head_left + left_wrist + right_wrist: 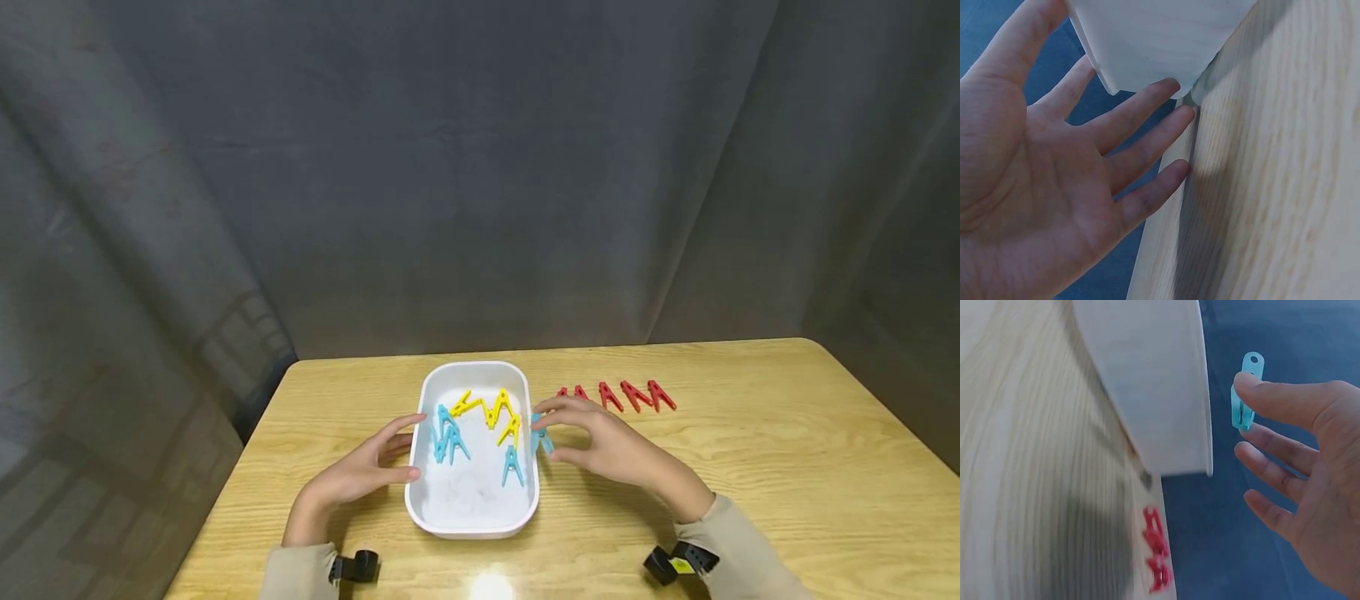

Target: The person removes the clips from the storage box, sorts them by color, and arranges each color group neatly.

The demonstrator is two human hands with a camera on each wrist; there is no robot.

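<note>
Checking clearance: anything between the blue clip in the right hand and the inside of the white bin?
Just the white bin's right rim; the blue clip is outside it, apparently above rim height. Nothing else visible blocks the way.

1. We found the tray [471,510] on the table [750,458], before the curtain [465,183].
2. We noted loose clips [512,460] inside it.
3. We recorded a row of clips [607,393] to its right, behind the right hand [611,442].

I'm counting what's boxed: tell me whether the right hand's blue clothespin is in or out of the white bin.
Out: the right hand pinches the blue clothespin outside the white bin, beside its wall.
</note>
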